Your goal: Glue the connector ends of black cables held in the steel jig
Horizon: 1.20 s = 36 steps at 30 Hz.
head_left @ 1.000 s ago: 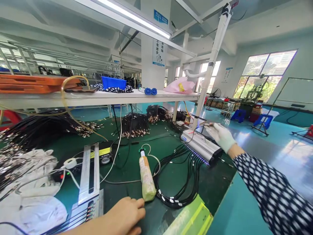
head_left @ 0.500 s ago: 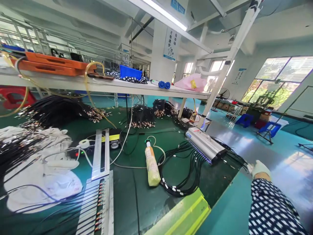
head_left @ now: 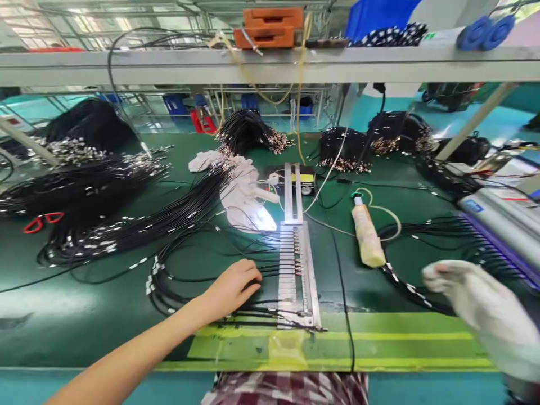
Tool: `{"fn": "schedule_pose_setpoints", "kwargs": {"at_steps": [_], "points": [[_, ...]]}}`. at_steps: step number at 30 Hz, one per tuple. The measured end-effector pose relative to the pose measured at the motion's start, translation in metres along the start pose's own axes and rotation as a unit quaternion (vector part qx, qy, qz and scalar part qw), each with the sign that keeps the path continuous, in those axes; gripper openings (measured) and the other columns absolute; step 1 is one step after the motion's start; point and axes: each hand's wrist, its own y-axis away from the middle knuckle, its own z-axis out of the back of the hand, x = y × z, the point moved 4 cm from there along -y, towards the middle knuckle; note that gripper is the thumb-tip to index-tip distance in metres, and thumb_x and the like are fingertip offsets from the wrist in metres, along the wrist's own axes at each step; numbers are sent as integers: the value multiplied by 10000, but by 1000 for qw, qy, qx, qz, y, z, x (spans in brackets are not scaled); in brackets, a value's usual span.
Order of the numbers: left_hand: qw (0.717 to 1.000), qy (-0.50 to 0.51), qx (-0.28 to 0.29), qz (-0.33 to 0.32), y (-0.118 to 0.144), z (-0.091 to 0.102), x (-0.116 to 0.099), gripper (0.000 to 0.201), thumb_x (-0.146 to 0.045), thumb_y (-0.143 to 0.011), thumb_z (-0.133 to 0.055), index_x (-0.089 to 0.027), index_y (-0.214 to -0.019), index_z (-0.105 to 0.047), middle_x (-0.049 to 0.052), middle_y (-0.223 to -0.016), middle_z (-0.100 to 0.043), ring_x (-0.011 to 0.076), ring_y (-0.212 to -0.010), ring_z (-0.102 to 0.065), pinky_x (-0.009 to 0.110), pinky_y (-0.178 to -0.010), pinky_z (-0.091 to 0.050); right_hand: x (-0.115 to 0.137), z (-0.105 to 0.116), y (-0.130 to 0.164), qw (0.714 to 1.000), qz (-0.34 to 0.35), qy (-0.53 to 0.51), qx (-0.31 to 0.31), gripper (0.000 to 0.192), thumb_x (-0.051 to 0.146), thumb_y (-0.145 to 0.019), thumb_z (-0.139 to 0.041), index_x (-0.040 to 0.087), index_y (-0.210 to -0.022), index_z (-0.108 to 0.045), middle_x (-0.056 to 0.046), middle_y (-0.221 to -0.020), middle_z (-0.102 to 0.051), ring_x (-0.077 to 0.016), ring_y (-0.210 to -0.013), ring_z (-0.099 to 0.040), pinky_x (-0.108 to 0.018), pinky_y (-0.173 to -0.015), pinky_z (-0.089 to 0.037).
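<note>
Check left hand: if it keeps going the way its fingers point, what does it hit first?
Likely the metal comb rack holding the black cable ends. The left hand rests on cables, fingers pointing right toward it. Depth unclear.

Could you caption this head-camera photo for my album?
Bare left hand rests on black cables beside a metal fixture; gloved right hand hovers nearby.

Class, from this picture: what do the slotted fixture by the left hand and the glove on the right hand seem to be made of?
Slotted fixture: probably metal, bright silvery finish that reflects the light. Glove on the right hand: seemingly white woven fabric, matte and soft-looking, though blurred.
</note>
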Motion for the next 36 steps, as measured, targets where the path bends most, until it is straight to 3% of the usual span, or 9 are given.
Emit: {"fn": "schedule_pose_setpoints", "kwargs": {"at_steps": [2, 4, 6, 9, 12, 15, 20, 26, 36], "points": [[1000, 16, 16, 4, 1, -12, -4, 164, -235, -956, -478, -181, -920, -628, 61, -917, -619, 196, -905, -553, 325, -824, -468, 15, -82, 7, 985, -62, -42, 153, 412, 626, -775, -651, 235, -901, -691, -202, -906, -704, -283, -777, -683, -473, -744, -546], [998, 34, 44, 4, 3, -24, -9, 139, -235, -955, -493, -186, -937, -622, 56, -931, -615, 198, -917, -544, 329, -840, -454, 27, -145, 10, 963, -66, -61, 255, 423, 594, -770, -682, 201, -928, -680, -148, -926, -715, -246, -795, -677, -419, -771, -557], [997, 42, 63, 20, 4, -35, -13, 105, -218, -939, -516, -187, -946, -616, 55, -943, -610, 203, -921, -537, 333, -835, -445, 28, -185, 8, 949, -69, -82, 297, 427, 589, -782, -671, 185, -921, -665, -113, -920, -714, -217, -781, -669, -377, -748, -562], [993, 64, 71, 69, 3, -44, -13, 71, -153, -892, -538, -186, -891, -601, 39, -908, -597, 197, -893, -532, 310, -783, -441, 16, -213, 1, 942, -56, -101, 314, 422, 582, -802, -651, 177, -922, -661, -91, -902, -709, -194, -769, -658, -350, -743, -557], [990, 82, 63, 91, 1, -45, -12, 84, -113, -845, -553, -188, -829, -589, 20, -854, -589, 187, -857, -534, 294, -752, -437, -1, -221, -5, 949, -42, -109, 294, 420, 580, -803, -650, 175, -913, -663, -83, -886, -705, -190, -770, -653, -351, -755, -555], [991, 107, 16, 80, -5, -39, -10, 113, -136, -891, -509, -191, -855, -602, 21, -859, -602, 174, -844, -551, 286, -759, -450, -15, -221, -9, 960, -43, -128, 244, 425, 590, -788, -660, 178, -897, -654, -77, -857, -704, -184, -740, -648, -347, -744, -557], [993, 96, -69, -26, -26, -34, -10, 249, -213, -990, -395, -184, -1021, -641, 62, -924, -614, 169, -881, -576, 281, -808, -483, -22, -224, -9, 959, -42, -132, 245, 419, 577, -805, -651, 171, -908, -657, -83, -859, -704, -189, -761, -652, -351, -756, -561], [996, 36, -21, -77, -41, -52, -5, 323, -218, -1010, -349, -193, -1102, -658, 71, -937, -612, 170, -875, -580, 280, -802, -500, -22, -225, -5, 956, -40, -119, 264, 389, 549, -847, -615, 170, -924, -656, -88, -885, -706, -193, -783, -651, -358, -776, -556], [993, 37, -3, -109, -48, -52, -8, 335, -190, -1008, -324, -180, -1147, -629, 93, -993, -612, 177, -922, -571, 287, -849, -498, -17, -225, -4, 954, -39, -116, 274, 351, 523, -860, -608, 180, -913, -660, -65, -880, -697, -188, -793, -642, -331, -788, -526]]}}
